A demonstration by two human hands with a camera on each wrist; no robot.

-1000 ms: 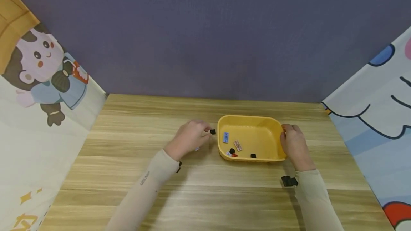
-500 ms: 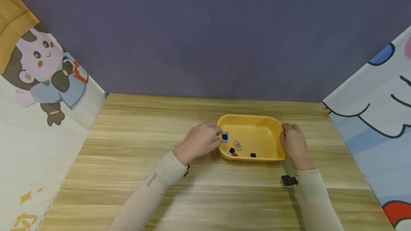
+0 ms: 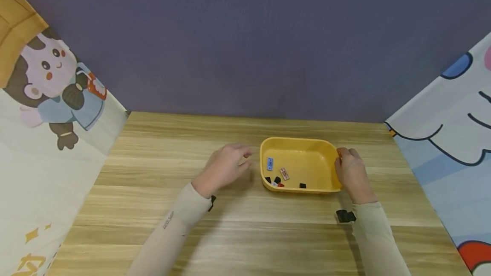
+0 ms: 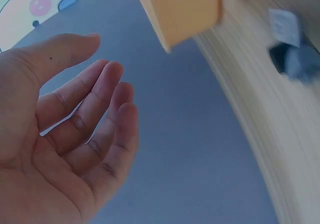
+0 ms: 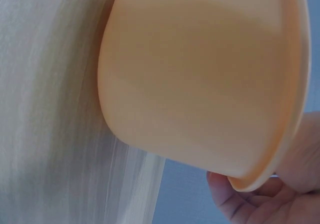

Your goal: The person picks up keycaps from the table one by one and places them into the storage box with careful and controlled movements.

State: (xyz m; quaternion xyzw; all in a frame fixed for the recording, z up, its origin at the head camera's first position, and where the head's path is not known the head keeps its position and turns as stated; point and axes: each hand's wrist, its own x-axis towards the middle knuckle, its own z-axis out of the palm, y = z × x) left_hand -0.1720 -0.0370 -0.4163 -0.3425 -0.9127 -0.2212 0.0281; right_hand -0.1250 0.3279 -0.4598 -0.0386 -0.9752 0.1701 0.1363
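Note:
A yellow plastic bin (image 3: 299,140) stands on the wooden table. Small pieces lie inside: a blue printed tile (image 3: 270,164), a pinkish printed tile (image 3: 284,173), a black piece (image 3: 267,179) in the near left corner among white, red and other black bits, and another black piece (image 3: 302,185) by the near wall. Left of the bin, my left hand (image 3: 224,167) hovers with relaxed fingers and holds nothing. My right hand (image 3: 350,173) grips the bin's right rim; in the right wrist view its fingers (image 5: 227,194) curl about the rim's edge.
In the left wrist view, a blurred pale tag-like piece (image 4: 285,26) and a grey-blue piece (image 4: 301,63) lie on the table; the head view hides them. A dark wall (image 3: 245,45) rises behind the table, with printed panels either side.
My left hand reached right over the bin with a black piece, let it go in the near left corner, then drew back left. My right hand stayed on the rim.

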